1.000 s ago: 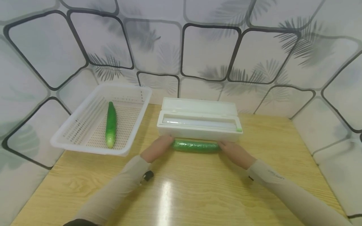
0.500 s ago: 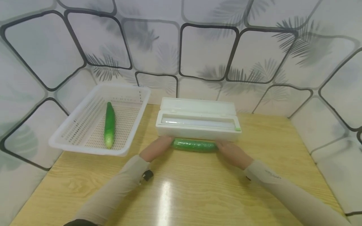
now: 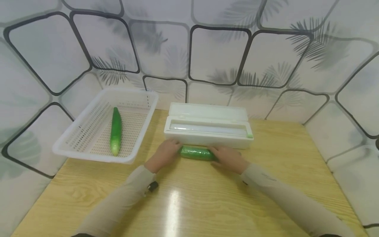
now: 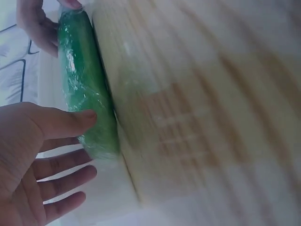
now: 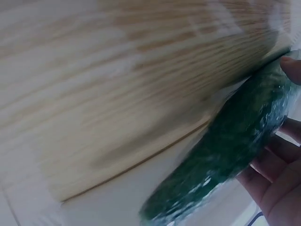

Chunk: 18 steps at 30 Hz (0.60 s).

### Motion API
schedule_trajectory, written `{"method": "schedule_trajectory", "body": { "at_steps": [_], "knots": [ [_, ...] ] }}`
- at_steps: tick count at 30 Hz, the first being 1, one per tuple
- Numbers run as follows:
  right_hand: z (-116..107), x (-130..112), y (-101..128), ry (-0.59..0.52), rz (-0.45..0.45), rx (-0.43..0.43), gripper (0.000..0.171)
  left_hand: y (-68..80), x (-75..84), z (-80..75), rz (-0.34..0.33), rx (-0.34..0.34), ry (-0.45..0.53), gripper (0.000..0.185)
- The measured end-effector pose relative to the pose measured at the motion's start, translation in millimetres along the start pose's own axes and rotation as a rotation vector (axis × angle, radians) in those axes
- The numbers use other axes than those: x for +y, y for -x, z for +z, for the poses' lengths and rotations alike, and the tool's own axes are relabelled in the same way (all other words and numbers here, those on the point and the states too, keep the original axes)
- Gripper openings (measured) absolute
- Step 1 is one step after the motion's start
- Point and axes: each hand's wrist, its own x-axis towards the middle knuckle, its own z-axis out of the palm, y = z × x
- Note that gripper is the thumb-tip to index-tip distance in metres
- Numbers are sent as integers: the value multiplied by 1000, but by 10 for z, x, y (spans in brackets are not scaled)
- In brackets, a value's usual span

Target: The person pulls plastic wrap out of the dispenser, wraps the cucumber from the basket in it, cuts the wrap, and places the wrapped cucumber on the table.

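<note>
A green cucumber (image 3: 196, 152), wound in clear cling film, lies crosswise in front of an opened white cling film dispenser (image 3: 207, 139). Around its left end my left hand (image 3: 164, 154) holds it; in the left wrist view the thumb (image 4: 77, 121) rests on top with the fingers behind. My right hand (image 3: 229, 158) grips farther right along the cucumber and hides that end in the head view. The right wrist view shows the wrapped cucumber (image 5: 221, 146) between the right thumb (image 5: 291, 69) and fingers, its end sticking out past the hand.
At the left stands a white slotted basket (image 3: 136, 144) with another cucumber (image 3: 115, 131) in it. A film roll (image 3: 207, 129) lies inside the dispenser, whose lid (image 3: 208, 112) leans back. Patterned walls (image 3: 219, 54) border the wooden table (image 3: 201, 204) at the back and sides.
My right hand has slid left along the cucumber from its right end, so less of the cucumber shows between the hands. My left hand stays around the left end.
</note>
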Motion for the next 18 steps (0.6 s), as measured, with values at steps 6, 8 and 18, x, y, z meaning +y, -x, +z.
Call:
{"method": "schedule_trajectory", "body": {
  "at_steps": [6, 8, 18],
  "knots": [
    [21, -39, -79, 21, -16, 26, 58, 85, 84, -180, -7, 180, -178, 21],
    [30, -42, -87, 25, -21, 40, 55, 133, 102, -304, -30, 243, -208, 22],
    [92, -6, -74, 50, -33, 109, 47, 411, -149, -620, -207, 482, -317, 30]
  ]
}}
